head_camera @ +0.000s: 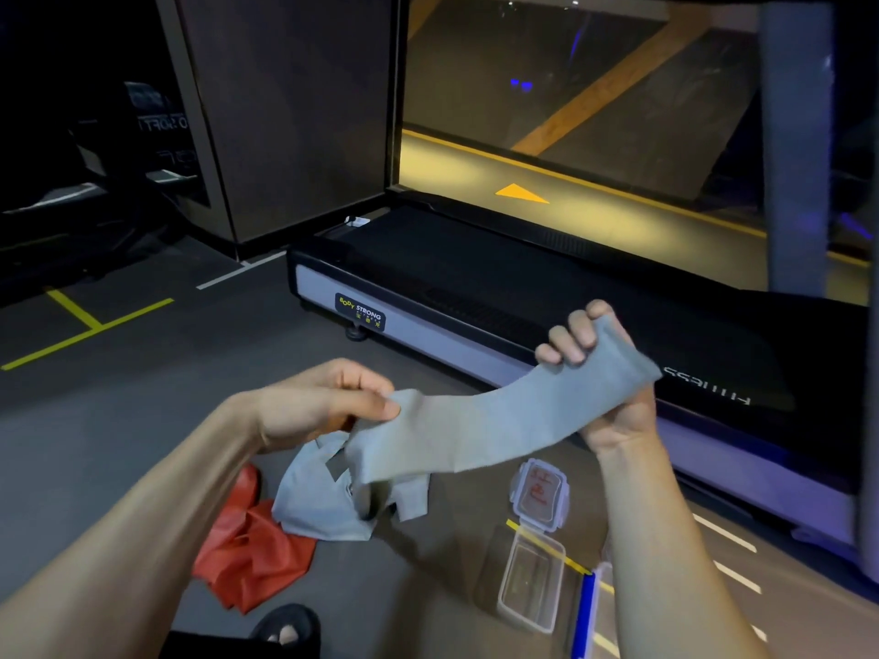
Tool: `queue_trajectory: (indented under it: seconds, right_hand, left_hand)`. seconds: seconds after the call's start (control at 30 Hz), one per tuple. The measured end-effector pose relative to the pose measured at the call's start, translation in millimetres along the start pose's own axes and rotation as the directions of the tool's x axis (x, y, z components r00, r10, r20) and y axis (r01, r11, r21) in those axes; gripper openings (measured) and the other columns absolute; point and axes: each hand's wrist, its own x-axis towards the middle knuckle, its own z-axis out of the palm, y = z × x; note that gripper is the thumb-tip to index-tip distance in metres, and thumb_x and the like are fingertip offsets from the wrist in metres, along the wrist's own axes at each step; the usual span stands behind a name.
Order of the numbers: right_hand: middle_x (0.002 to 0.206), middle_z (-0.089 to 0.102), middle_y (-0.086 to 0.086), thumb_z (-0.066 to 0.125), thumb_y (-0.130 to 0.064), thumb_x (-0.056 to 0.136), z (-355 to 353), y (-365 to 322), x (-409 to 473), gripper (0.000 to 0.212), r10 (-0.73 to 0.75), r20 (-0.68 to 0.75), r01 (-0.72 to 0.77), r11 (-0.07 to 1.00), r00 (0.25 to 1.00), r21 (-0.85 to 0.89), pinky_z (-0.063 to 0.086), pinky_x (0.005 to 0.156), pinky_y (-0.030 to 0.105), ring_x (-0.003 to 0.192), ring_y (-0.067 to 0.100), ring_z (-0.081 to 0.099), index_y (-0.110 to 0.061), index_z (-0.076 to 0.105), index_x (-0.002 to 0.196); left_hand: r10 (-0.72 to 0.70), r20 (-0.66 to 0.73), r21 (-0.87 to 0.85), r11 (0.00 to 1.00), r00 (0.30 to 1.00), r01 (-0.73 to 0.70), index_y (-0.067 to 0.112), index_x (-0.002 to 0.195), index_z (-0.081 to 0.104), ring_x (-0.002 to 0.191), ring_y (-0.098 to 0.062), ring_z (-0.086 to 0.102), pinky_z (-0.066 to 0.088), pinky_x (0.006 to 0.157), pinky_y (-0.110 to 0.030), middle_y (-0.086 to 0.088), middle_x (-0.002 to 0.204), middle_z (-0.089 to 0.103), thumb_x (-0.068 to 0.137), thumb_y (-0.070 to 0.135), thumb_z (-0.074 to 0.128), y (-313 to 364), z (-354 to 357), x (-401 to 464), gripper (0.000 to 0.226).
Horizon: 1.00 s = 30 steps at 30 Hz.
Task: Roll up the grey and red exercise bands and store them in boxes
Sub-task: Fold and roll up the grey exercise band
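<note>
Outstretched between two bare hands, the grey exercise band point(504, 420) hangs in a shallow curve above a gym floor point(119, 420), its far end gathered in the right hand point(604, 373) and its near length pinched by the left hand point(328, 401), whose thumb and fingers close on the fabric. The rest of the grey band trails down into a crumpled heap on the floor just below the left hand. Beside that heap, touching it, the red exercise band point(252, 549) lies bunched and untouched. To the right, near the right forearm, an open clear box point(532, 582) sits on the floor with its lid point(540, 494) lying just beyond it; a treadmill point(475, 287) runs across the background.

Judging by the sag and the creases, the band looks thin, light and limp, with no stiffness to hold a shape, so a roll would likely spring loose unless kept under tension. Its flat width offers the best purchase at the end edge, pinched across its full breadth, with the other hand keeping the strip flat and taut. The red band's sheen suggests a slicker surface that may slip more readily.
</note>
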Motion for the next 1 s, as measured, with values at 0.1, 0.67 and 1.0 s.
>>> queue_trajectory:
  seconds: [0.1,0.67,1.0]
  right_hand:
    - [0.07,0.05,0.002,0.077,-0.021,0.086,4.0,5.4,3.4,0.02,0.09,0.14,-0.061,0.979,0.986,-0.196,0.04,0.063,0.029,0.059,0.014,0.042,-0.013,0.06,0.092]
    - [0.127,0.069,-0.005,0.065,-0.019,0.1,39.9,36.2,-8.5,0.008,0.414,0.287,0.088,0.438,0.864,-0.894,0.051,0.101,0.048,0.112,0.027,0.066,-0.011,0.067,0.102]
    - [0.084,0.063,-0.003,0.066,-0.007,0.098,40.0,26.8,-3.8,0.004,0.445,0.289,0.082,0.428,0.848,-0.9,0.044,0.073,0.019,0.075,0.003,0.054,-0.004,0.067,0.097]
  left_hand:
    - [0.066,-0.034,-0.223,0.972,0.997,-0.072,-0.001,0.072,0.059,0.059,-0.017,0.045,0.034,0.055,-0.029,-0.012,0.067,0.045,0.068,0.037,0.086,8.3,1.2,-2.3,0.047]
    - [0.195,-0.077,0.176,0.968,0.978,-0.18,0.009,0.075,0.068,0.073,-0.02,0.04,0.036,0.07,-0.032,-0.008,0.072,0.047,0.09,0.027,0.069,20.2,17.9,3.8,0.024]
    - [0.15,0.025,0.251,0.956,0.988,-0.152,0.01,0.088,0.066,0.069,-0.024,0.046,0.039,0.064,-0.044,-0.021,0.073,0.056,0.095,0.043,0.065,8.7,16.0,6.5,0.034]
